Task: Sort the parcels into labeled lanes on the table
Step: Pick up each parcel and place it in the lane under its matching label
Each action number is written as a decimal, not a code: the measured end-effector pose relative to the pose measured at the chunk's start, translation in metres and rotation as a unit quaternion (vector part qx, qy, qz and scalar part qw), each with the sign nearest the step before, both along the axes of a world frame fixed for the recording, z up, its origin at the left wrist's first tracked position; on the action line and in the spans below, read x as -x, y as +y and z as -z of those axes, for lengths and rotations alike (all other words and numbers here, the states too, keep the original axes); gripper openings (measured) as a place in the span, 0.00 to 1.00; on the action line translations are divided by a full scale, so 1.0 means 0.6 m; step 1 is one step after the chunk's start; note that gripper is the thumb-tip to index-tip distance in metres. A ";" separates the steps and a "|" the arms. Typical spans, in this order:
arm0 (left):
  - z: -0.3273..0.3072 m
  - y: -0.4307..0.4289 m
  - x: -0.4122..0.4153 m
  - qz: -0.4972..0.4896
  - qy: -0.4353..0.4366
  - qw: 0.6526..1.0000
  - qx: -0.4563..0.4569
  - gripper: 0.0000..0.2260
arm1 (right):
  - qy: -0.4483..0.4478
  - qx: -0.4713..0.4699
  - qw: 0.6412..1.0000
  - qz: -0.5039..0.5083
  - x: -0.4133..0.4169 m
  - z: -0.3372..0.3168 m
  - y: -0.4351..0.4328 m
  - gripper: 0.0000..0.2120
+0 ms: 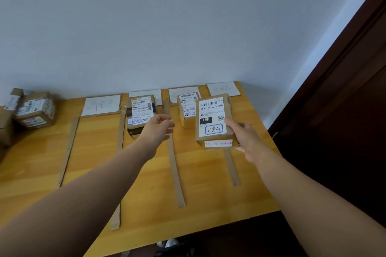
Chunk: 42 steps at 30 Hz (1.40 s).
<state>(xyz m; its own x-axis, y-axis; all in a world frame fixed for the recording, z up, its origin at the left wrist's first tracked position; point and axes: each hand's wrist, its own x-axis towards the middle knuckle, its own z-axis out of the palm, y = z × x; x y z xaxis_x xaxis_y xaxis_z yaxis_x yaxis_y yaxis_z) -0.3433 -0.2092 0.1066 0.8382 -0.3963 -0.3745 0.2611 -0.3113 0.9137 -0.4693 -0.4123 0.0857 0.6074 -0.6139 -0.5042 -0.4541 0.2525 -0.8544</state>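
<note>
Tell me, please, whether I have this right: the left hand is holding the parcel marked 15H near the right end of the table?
Not quite: the head view shows the right hand holding the parcel marked 15H near the right end of the table. The left hand is open and holds nothing.

- Parcels among the lanes: I count three, the left parcel (141, 110), the middle parcel (186, 108) and the right parcel (213, 120).
- Boxes piled at the far left: three that I can make out, the big box (36, 111), the small box (13, 100) and the edge box (5, 129), which the frame cuts off.
- Paper lane labels (101, 104) (146, 93) (177, 92) (223, 88): four.
- Cardboard strips (69, 148) (120, 131) (175, 173) (231, 167): four.
- Hands on my feed: two, the left hand (156, 129) and the right hand (247, 137).
- Table (94, 162): one.
</note>
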 end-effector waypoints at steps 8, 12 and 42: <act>0.022 -0.063 -0.030 0.032 -0.004 0.999 -0.026 0.08 | 0.026 -0.032 0.999 0.024 -0.013 0.035 -0.051 0.25; 0.052 -0.093 -0.024 0.046 0.002 0.997 -0.059 0.09 | 0.052 -0.058 0.996 0.033 -0.005 0.075 -0.085 0.24; 0.094 -0.326 -0.097 -0.054 0.064 0.994 -0.075 0.11 | 0.147 0.125 0.980 -0.055 -0.169 0.147 -0.347 0.08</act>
<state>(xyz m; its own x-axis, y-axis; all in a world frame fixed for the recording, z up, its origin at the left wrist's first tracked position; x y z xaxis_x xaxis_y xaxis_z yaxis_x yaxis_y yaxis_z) -0.2853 -0.4050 0.0499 0.8147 -0.2383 -0.5287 0.4112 -0.4055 0.8164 -0.3682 -0.6205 -0.0025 0.5282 -0.6787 -0.5103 -0.7028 -0.0121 -0.7113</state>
